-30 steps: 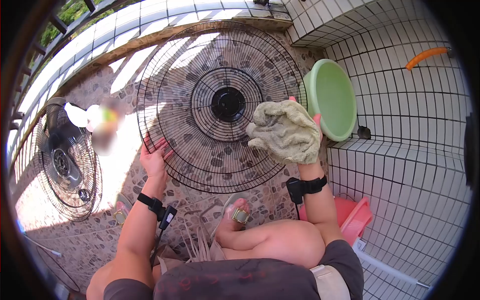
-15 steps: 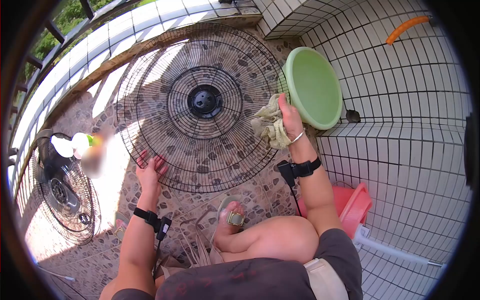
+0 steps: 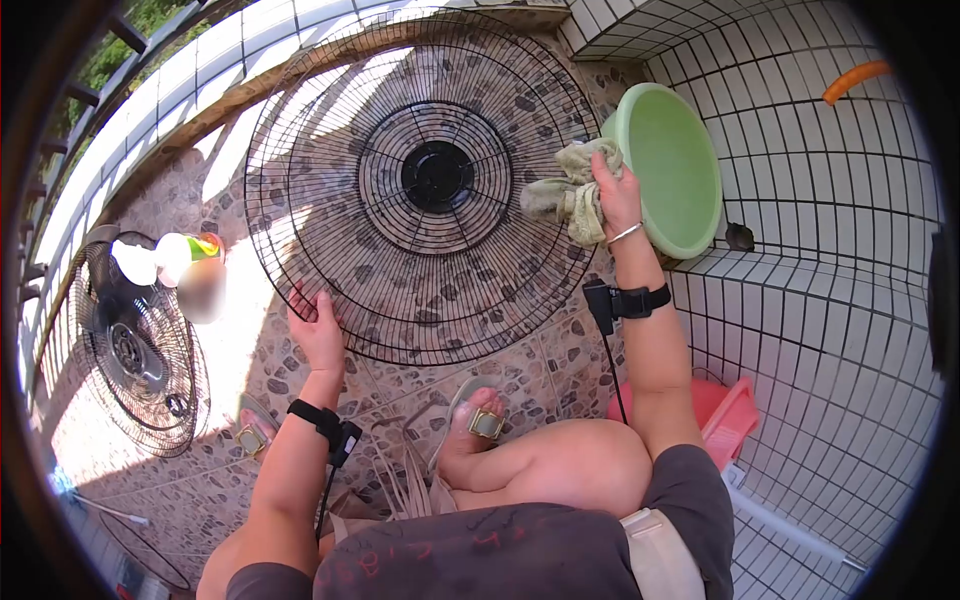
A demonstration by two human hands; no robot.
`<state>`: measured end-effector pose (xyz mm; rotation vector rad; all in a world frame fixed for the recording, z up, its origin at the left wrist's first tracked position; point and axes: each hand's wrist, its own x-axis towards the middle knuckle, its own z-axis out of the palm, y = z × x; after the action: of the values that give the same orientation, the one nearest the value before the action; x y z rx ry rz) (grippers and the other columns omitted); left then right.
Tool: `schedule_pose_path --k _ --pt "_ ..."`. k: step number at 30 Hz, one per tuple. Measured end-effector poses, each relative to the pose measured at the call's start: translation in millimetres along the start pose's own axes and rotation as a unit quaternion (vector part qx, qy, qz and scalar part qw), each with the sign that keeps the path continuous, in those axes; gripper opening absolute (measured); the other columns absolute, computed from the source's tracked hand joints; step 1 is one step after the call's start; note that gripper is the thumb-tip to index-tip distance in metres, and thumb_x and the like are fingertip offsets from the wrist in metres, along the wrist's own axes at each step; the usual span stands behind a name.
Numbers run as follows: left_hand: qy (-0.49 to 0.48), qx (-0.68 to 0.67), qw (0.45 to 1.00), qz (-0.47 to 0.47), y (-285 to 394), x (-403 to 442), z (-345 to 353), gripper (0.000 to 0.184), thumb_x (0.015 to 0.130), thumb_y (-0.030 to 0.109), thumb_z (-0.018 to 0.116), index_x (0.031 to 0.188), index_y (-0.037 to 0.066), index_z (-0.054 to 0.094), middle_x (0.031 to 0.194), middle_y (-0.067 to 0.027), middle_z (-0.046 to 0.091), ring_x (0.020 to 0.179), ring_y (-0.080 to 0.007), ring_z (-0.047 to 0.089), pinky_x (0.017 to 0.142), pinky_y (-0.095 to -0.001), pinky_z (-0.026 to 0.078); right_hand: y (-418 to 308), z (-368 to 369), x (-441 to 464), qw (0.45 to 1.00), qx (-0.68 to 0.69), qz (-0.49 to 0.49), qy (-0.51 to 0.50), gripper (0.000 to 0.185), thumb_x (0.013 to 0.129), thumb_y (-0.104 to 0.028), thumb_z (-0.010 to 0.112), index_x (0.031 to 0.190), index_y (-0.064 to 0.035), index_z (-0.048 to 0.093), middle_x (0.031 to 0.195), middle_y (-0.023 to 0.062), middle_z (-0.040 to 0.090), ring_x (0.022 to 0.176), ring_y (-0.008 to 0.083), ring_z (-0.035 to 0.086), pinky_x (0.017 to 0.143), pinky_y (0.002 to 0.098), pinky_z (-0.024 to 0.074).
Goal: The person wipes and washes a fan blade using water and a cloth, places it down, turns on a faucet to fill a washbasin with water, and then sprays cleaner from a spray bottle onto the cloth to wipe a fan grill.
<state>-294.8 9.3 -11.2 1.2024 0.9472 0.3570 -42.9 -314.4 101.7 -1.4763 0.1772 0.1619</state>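
Observation:
A large round black wire fan grille (image 3: 480,245) is in front of me, with a black disc at its centre. My left hand (image 3: 318,328) grips its lower left rim, thumb up and fingers partly behind the wires. At the grille's right edge, my right hand (image 3: 620,195) holds a crumpled, pale greenish cleaning cloth (image 3: 578,195) against the wires. Just beyond that hand stands a light green basin (image 3: 675,165), partly tilted in view.
On the left lies a smaller black fan part with a wire cage (image 3: 135,350), beside a white bottle with a coloured label (image 3: 175,255). A red plastic container (image 3: 725,415) stands by the tiled wall (image 3: 810,200) at right. Railings line the upper left.
The view has shifted, so most things sit further right and higher. The grille's tilt differs slightly, and its hub now shows as a plain dark disc. My left thumb lies closer to the rim.

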Motion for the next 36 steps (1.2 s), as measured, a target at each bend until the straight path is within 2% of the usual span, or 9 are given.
schedule_pose_path --k 2,8,10,15,20,26,29,30,36 --pt "0.045 0.169 0.954 0.245 2.4 10.6 -14.2 0.042 0.09 0.016 0.056 0.124 -0.002 0.039 0.098 -0.0091 0.055 0.078 -0.0143 0.056 0.071 -0.0248 0.047 18.2 13.9 -5.3 0.992 -0.126 -0.01 0.03 0.036 0.094 -0.029 0.052 0.112 0.0022 0.054 0.101 0.0088 0.061 0.088 0.0151 0.059 0.077 0.029 0.0472" --pt "0.435 0.416 0.736 0.309 106.6 144.8 -128.4 0.123 0.058 0.043 0.085 0.137 -0.011 0.009 0.13 -0.0291 0.028 0.121 -0.0373 0.032 0.102 -0.0459 0.031 29.6 21.6 -19.4 0.986 -0.169 0.011 0.006 0.048 0.094 -0.043 0.046 0.115 -0.0008 0.055 0.103 0.0058 0.06 0.091 0.0136 0.053 0.081 0.0282 0.0423" --pt "0.303 0.291 0.842 0.34 180.0 119.3 -93.4 0.125 0.058 0.036 0.086 0.139 -0.01 0.003 0.143 -0.0288 0.015 0.132 -0.0351 0.024 0.108 -0.0411 0.026 28.9 20.4 -22.0 0.984 -0.179 0.012 -0.012 0.046 0.094 -0.042 0.048 0.113 -0.0007 0.056 0.099 0.0046 0.061 0.089 0.0127 0.054 0.079 0.0274 0.0428" --pt "0.012 0.257 0.88 0.398 201.8 160.6 -96.8 0.072 0.072 0.018 0.078 0.135 0.012 0.043 0.132 -0.0122 0.048 0.117 -0.0218 0.048 0.1 -0.0338 0.037 12.1 32.1 -44.5 0.984 -0.152 0.046 -0.081 0.032 0.089 -0.029 0.06 0.103 0.0 0.06 0.09 0.0028 0.064 0.081 0.011 0.058 0.073 0.0264 0.0482" --pt "-0.048 0.332 0.776 0.534 184.8 169.9 -76.6 0.049 0.08 0.01 0.06 0.128 0.002 0.051 0.128 -0.015 0.051 0.113 -0.023 0.051 0.099 -0.0323 0.039 4.2 39.8 -68.3 0.98 -0.044 0.139 -0.136 0.024 0.085 -0.014 0.064 0.103 0.0006 0.059 0.093 0.0058 0.064 0.083 0.0156 0.063 0.072 0.0319 0.0539" --pt "-0.115 0.562 0.63 0.524 189.6 131.2 -53.2 0.035 0.079 0.014 0.064 0.112 0.007 0.061 0.097 -0.0104 0.064 0.089 -0.0247 0.062 0.081 -0.0333 0.048 2.5 52.8 -83.1 0.964 0.079 0.215 -0.136 0.022 0.089 -0.01 0.057 0.108 -0.0018 0.056 0.099 0.0081 0.063 0.086 0.0187 0.064 0.075 0.0345 0.0542" --pt "-0.333 0.365 0.836 0.238 189.3 50.3 -15.0 0.031 0.067 0.012 0.07 0.096 0.003 0.065 0.092 -0.0125 0.064 0.084 -0.0274 0.062 0.079 -0.0325 0.048 12.3 63.4 -95.4 0.94 0.144 0.23 -0.209 0.027 0.093 -0.02 0.052 0.114 -0.0028 0.052 0.105 0.0075 0.06 0.092 0.0184 0.062 0.081 0.0341 0.0523" --pt "-0.395 0.399 0.75 0.35 187.5 30.6 0.7 0.026 0.066 0.012 0.072 0.088 0.001 0.064 0.09 -0.0131 0.063 0.081 -0.0267 0.062 0.077 -0.0322 0.048 21.4 69.6 -97.7 0.938 0.146 0.234 -0.21 0.027 0.093 -0.02 0.052 0.114 -0.0028 0.052 0.105 0.0075 0.06 0.092 0.0184 0.062 0.081 0.0341 0.0523" --pt "-0.427 0.292 0.856 0.011 106.1 -6.4 17.6 0.013 0.071 0.007 0.068 0.082 0.001 0.065 0.078 -0.0026 0.066 0.071 -0.0095 0.06 0.065 -0.0252 0.047 75.2 103.2 -112.7 0.936 0.036 0.207 -0.284 0.025 0.092 -0.013 0.053 0.113 -0.0005 0.056 0.102 0.0057 0.064 0.091 0.0137 0.061 0.08 0.0293 0.0503"
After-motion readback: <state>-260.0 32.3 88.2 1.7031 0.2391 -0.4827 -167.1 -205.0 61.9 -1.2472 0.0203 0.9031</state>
